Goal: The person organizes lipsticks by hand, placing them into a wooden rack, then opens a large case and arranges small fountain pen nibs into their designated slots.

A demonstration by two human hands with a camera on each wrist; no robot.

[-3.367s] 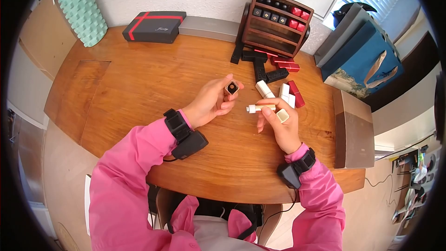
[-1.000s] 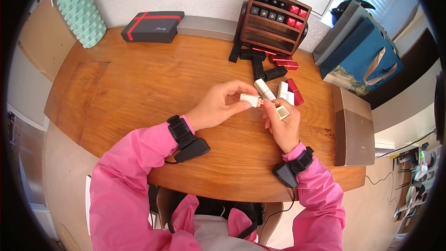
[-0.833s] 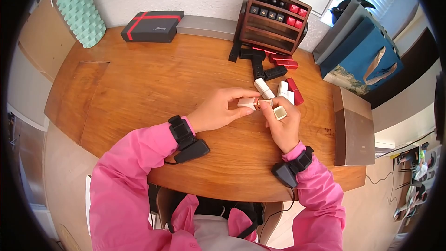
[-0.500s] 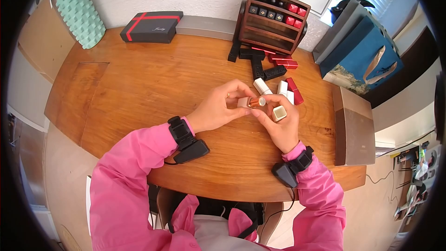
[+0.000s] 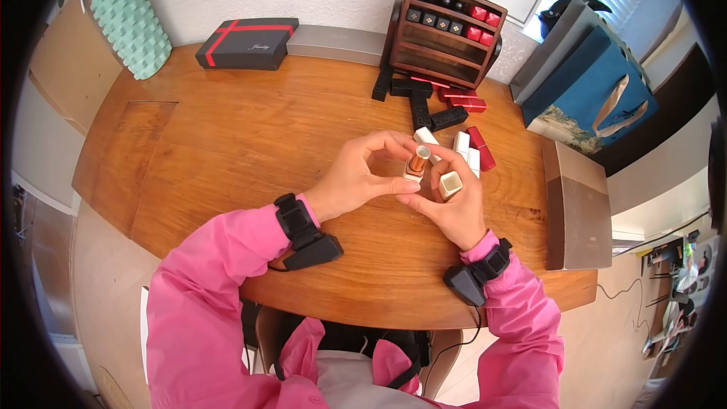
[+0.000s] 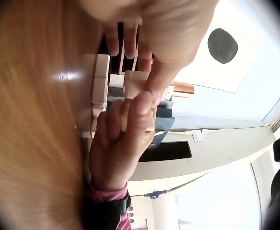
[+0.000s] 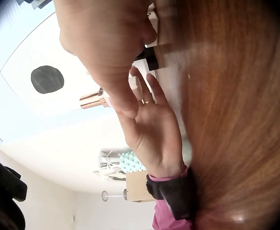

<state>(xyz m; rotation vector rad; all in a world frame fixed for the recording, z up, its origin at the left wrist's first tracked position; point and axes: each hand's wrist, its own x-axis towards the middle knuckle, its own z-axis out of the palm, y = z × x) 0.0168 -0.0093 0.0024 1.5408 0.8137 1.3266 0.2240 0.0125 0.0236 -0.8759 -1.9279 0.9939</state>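
In the head view my left hand (image 5: 360,176) pinches the pale base of a lipstick tube (image 5: 417,161), whose copper-coloured inner tube points up. My right hand (image 5: 457,204) keeps a hollow white cap (image 5: 450,184) in its curled fingers, its open end facing up. The right thumb and index finger touch the lipstick base beside the left fingertips. In the right wrist view the copper tube (image 7: 91,100) stands clear of the fingers. White tubes (image 5: 461,144) and a dark red tube (image 5: 480,148) lie just beyond the right hand.
A wooden rack (image 5: 447,34) with black and red pieces stands at the back, black boxes (image 5: 420,110) and red boxes (image 5: 463,101) before it. A ribboned box (image 5: 248,44) lies back left. At the right are a blue bag (image 5: 594,91) and a brown box (image 5: 577,208).
The lipstick, earlier held sideways between the hands, is now turned with its copper end up. The right fingers have shifted from the inner tube to the base, and the cap has moved slightly left.
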